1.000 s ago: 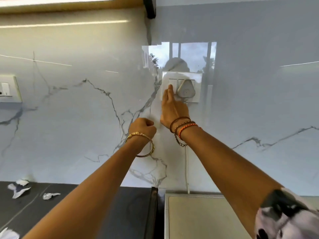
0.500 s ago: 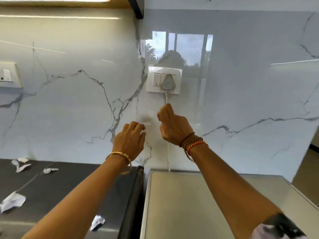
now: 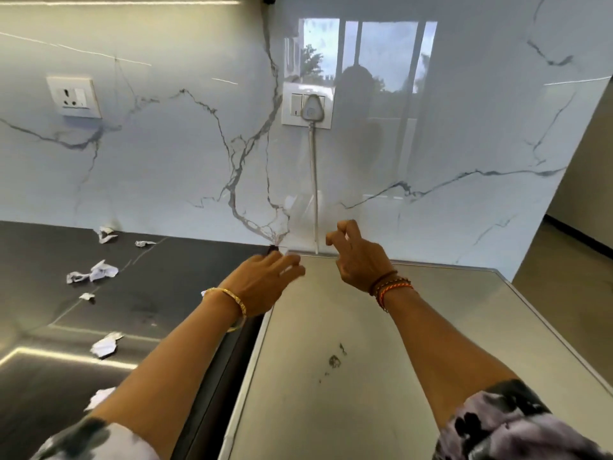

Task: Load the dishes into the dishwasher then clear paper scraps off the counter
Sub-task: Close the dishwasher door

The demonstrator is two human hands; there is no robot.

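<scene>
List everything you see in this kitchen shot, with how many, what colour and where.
paper scraps: at least seven, white, scattered on the dark counter
counter: one, black, left
steel top: one, grey, right, with small dark marks
wall: white marble, behind both
empty socket: one, white, wall left
socket with plug: one, white, wall centre
cord: one, white, hanging from the plug
left hand: gold bangle, fingers relaxed, holding nothing
right hand: thread bracelets, fingers loosely curled, holding nothing
</scene>
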